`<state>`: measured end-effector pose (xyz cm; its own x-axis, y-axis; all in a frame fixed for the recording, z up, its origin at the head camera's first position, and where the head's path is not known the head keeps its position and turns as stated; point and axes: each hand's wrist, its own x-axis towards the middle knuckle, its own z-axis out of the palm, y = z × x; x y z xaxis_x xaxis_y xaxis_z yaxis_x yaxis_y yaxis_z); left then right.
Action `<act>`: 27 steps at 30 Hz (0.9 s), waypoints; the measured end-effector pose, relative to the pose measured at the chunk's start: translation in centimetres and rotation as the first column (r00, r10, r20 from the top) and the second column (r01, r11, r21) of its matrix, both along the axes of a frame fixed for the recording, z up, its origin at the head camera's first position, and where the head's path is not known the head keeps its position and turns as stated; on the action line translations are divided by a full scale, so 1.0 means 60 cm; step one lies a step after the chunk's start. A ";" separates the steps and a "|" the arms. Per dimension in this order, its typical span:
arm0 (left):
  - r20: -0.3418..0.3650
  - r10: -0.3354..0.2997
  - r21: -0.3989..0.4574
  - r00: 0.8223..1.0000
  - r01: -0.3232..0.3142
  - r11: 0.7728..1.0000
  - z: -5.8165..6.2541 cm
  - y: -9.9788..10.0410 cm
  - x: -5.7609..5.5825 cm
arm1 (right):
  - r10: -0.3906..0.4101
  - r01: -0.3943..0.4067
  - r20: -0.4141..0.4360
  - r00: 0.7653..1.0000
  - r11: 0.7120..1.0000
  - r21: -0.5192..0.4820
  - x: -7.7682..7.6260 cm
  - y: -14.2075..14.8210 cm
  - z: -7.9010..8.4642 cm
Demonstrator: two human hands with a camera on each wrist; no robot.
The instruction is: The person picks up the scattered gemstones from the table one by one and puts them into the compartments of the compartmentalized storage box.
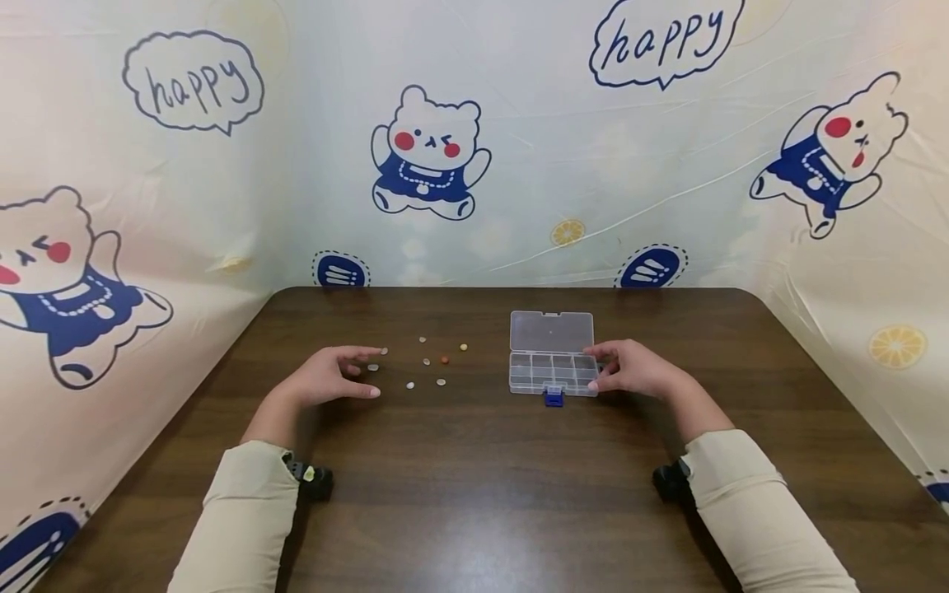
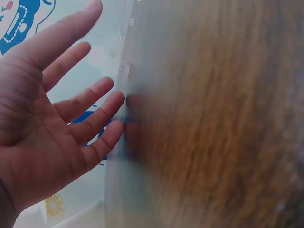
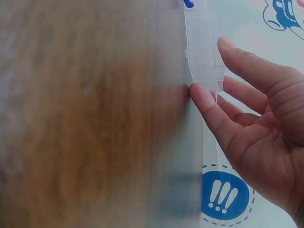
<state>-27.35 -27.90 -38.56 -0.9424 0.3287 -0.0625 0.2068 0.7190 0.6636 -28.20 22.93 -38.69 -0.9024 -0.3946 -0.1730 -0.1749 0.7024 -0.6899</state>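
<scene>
In the head view, my left hand (image 1: 332, 376) rests low at the left, its fingers loosely spread and nothing held between them. Two pale, pebble-like pieces, one of them this whitish piece (image 1: 373, 367), lie close to its fingers. Several more are scattered to the right, including a reddish-brown piece (image 1: 445, 360) and a yellowish piece (image 1: 463, 347); their exact kind is too small to tell. My right hand (image 1: 632, 368) holds the right end of a clear compartment box (image 1: 530, 385), thumb at the front corner and fingers toward the back. The box's lid (image 1: 552, 331) stands raised behind it.
All of this is on a dark brown wooden table (image 1: 460, 469). A blue latch (image 1: 553, 398) hangs at the box's front. Behind and beside the table hangs a printed cloth (image 1: 511, 148). Each wrist wears a black camera, such as the left camera (image 1: 317, 483).
</scene>
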 end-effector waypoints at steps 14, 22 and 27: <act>0.038 0.064 0.002 0.997 -0.064 0.998 -0.018 -0.008 -0.027 | 0.002 -0.002 0.015 1.000 1.000 0.015 0.000 -0.001 0.002; 0.051 0.109 -0.016 0.993 -0.108 0.994 -0.024 -0.006 -0.036 | 0.001 -0.001 0.010 1.000 1.000 0.008 -0.001 -0.001 0.000; 0.049 0.118 -0.039 0.992 -0.116 0.992 -0.023 -0.003 -0.041 | -0.001 0.001 0.007 1.000 1.000 0.002 -0.002 -0.001 0.001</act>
